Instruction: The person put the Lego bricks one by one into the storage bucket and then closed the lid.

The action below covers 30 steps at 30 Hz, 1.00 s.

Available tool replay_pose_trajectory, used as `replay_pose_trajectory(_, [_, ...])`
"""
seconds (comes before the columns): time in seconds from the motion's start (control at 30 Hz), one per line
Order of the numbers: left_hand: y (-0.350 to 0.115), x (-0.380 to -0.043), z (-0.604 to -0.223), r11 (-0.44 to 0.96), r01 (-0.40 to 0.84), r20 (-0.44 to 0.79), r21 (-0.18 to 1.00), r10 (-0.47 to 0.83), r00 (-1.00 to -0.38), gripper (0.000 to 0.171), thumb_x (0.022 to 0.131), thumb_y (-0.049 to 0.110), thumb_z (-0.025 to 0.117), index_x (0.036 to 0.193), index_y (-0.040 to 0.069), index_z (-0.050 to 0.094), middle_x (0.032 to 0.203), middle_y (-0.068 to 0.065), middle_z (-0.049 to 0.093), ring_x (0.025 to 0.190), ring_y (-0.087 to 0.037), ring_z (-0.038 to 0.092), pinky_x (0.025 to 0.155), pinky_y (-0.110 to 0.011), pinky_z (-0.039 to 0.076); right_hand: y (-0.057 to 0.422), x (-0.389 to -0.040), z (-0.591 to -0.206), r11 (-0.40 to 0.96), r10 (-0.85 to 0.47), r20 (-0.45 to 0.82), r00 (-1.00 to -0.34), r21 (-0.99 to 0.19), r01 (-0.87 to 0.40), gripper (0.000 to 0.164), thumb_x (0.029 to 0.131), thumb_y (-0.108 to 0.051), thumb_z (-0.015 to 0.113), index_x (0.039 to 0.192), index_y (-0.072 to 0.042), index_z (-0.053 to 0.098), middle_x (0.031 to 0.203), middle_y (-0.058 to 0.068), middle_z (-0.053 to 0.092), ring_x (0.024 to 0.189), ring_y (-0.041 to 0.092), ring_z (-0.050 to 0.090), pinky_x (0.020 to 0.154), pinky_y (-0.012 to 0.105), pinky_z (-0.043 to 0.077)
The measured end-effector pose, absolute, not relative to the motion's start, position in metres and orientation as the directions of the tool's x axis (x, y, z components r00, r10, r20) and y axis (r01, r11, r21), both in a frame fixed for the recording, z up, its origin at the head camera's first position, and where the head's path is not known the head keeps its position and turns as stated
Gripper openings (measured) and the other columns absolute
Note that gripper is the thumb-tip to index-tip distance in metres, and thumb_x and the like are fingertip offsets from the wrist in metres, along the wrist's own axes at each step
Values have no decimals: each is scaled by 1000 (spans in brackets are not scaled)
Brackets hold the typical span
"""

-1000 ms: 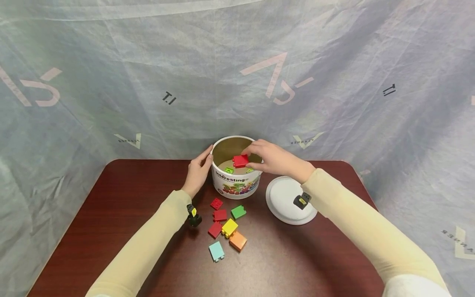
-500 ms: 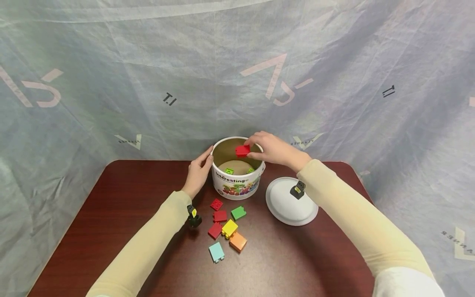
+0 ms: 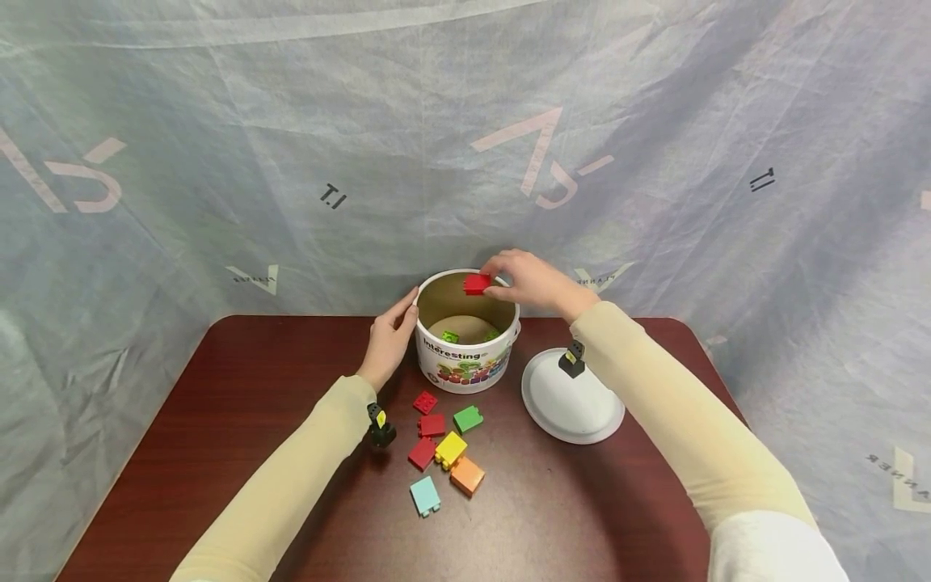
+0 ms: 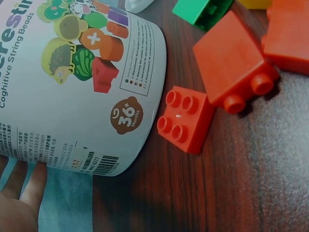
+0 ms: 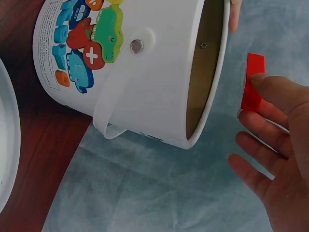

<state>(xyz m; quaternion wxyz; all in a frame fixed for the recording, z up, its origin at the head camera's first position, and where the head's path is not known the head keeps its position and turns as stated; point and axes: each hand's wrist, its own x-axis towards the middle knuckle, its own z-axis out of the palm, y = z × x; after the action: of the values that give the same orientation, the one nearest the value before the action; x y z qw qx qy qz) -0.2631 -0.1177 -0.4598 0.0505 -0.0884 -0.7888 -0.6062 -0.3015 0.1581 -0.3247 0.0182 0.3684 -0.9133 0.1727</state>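
One red block point(image 3: 476, 284) was pinched between the thumb and fingers of the right hand point(image 3: 527, 280), which held it above the mouth of the bucket, clear of the rim; the other fingers were loosely spread. The left hand point(image 3: 388, 339) lay against the left side of the bucket, its fingers fairly straight and touching the outer wall near the rim, closed round nothing.

The bucket point(image 3: 465, 373) stood upright and uncovered, white outside with a printed label reading "Interesting" above coloured toy pictures, and dull brown within. Two bright green pieces, one toward the left point(image 3: 451, 336) and one toward the right point(image 3: 490, 335), lay on its floor. A white handle point(image 5: 104, 113) hung at its right side. The white lid point(image 3: 570, 404) lay flat to the right, below the right forearm.

In front of the bucket, a small red block point(image 3: 425, 402) lay nearest, then two larger red blocks point(image 3: 431, 425), with a green block point(image 3: 468, 418) to their right. A yellow block point(image 3: 451, 449) and an orange block point(image 3: 467, 476) lay close together, and a light blue block point(image 3: 425, 495) lay nearest the person. The table point(image 3: 240, 420) was dark reddish wood. Behind and around it hung grey cloth point(image 3: 327, 97) with pale and black lettering.
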Motion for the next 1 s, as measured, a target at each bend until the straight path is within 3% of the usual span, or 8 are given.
replay_pose_trajectory(0.37, [-117, -266, -463, 263, 201, 192, 944, 62, -979, 48, 110, 31, 55, 157, 25, 50, 161, 4, 46, 149, -18, 40, 120, -43, 38, 144, -307, -336, 685, -675, 107, -730, -276, -674, 29, 96, -19, 74, 120, -2, 73, 112, 13, 69, 108, 32, 61, 100, 47, 49])
replay_pose_trajectory(1.0, [-116, -266, -462, 276, 215, 206, 937, 61, -977, 47, 110, 28, 54, 157, 22, 50, 161, 2, 46, 150, -21, 41, 121, -46, 37, 136, -305, -349, 704, -677, 42, -735, -257, -663, 30, 99, -26, 73, 121, -6, 74, 116, 9, 71, 116, 31, 63, 103, 47, 50])
